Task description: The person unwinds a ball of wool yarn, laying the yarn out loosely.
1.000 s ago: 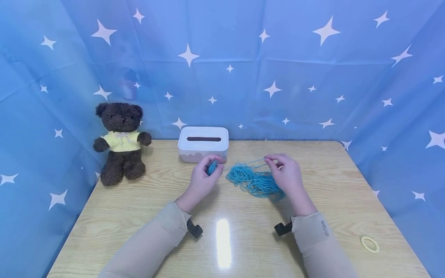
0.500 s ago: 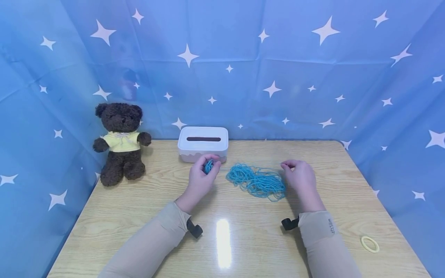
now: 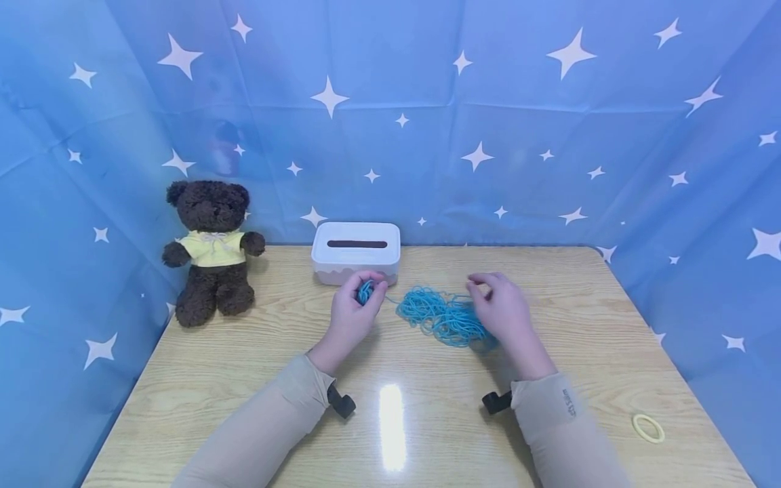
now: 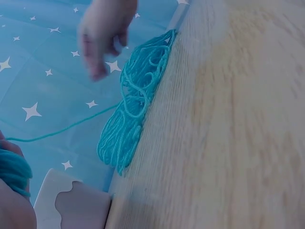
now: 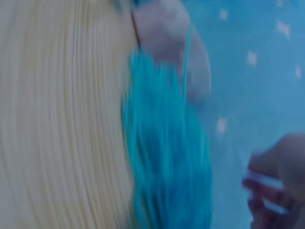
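Observation:
My left hand grips a small ball of blue yarn in front of the white box. From it a single strand runs across to a loose, looped heap of blue yarn on the table. Just over the heap's right end hovers my right hand, hiding part of it. In the right wrist view the fingers of that hand are blurred and parted, with no yarn between them. The left wrist view shows the strand passing below the right hand, apart from it.
A white tissue box with a slot on top stands behind my left hand. A brown teddy bear in a yellow top sits at the back left. Near the right edge of the wooden table lies a pale yellow ring.
My right hand pulled a strand to the right, let go of it, and has swung back left over the heap. The left hand shifted slightly left, still gripping the yarn ball.

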A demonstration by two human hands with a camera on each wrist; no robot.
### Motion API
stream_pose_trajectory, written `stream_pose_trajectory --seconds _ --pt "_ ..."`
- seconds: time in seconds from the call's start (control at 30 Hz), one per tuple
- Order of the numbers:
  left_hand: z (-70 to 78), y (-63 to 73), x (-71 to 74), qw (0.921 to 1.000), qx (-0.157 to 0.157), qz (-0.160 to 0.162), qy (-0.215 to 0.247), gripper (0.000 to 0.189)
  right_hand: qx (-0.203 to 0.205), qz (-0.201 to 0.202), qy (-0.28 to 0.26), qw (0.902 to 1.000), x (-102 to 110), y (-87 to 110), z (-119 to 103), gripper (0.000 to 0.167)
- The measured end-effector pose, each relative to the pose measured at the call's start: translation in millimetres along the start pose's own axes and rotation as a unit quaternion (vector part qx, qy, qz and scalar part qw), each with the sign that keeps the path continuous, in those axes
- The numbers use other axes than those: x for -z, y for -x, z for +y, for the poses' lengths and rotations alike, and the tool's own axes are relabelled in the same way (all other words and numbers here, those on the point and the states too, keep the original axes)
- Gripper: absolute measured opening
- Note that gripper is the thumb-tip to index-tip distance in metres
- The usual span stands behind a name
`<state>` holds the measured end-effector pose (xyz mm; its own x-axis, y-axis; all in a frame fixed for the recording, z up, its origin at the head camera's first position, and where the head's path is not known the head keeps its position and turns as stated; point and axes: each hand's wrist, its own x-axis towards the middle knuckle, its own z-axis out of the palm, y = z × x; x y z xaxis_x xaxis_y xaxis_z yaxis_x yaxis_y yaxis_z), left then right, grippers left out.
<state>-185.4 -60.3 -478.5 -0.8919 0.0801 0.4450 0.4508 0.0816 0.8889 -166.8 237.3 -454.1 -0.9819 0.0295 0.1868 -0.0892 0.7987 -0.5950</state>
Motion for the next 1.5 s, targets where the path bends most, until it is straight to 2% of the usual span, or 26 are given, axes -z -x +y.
stream_pose_trajectory --seconds 0.13,0.23,0.4,0.6,0.83,0.93,1.07,1.27,1.33,1.5 --pt "2.1 0.5 -0.2 1.0 -0.006 -0.005 -0.004 0.016 0.08 -0.037 -0.1 0.9911 -25 9.3 -35 0.038" --pt "3.0 1.2 -0.3 0.9998 -0.01 -0.014 -0.005 0.016 0.118 -0.064 -0.116 0.9841 -46 16.2 -57 0.041" --pt "4.2 2.0 -0.8 0.9991 -0.013 -0.039 0.002 0.021 0.136 -0.067 -0.12 0.9812 -69 21.1 -76 0.039" --pt "5.2 1.5 -2.0 0.9988 -0.021 -0.045 0.004 0.022 0.148 -0.033 -0.117 0.9815 -72 18.9 -78 0.019" --pt "7.8 1.3 -1.8 0.9994 -0.012 -0.032 0.002 0.016 0.109 0.001 -0.101 0.9888 -41 7.9 -61 0.019" --pt "7.7 1.9 -1.6 0.9999 0.001 -0.017 0.001 0.014 0.098 0.016 -0.076 0.9921 -26 0.5 -47 0.02" --pt "6.7 2.0 -1.0 1.0 0.008 0.002 -0.004 0.013 0.062 0.03 -0.045 0.9966 -7 -7.1 -26 0.024" --pt "5.9 1.4 0.3 0.9995 0.012 0.027 -0.01 0.011 0.012 0.052 -0.015 0.9985 8 -14.2 3 0.03" --pt "5.6 1.3 0.5 0.9993 0.019 0.032 -0.01 0.01 -0.009 0.05 -0.007 0.9987 10 -15.1 12 0.033" --pt "4.6 0.7 0.7 0.999 0.025 0.036 -0.007 0.01 -0.088 0.016 -0.001 0.996 17 -16.0 30 0.04"
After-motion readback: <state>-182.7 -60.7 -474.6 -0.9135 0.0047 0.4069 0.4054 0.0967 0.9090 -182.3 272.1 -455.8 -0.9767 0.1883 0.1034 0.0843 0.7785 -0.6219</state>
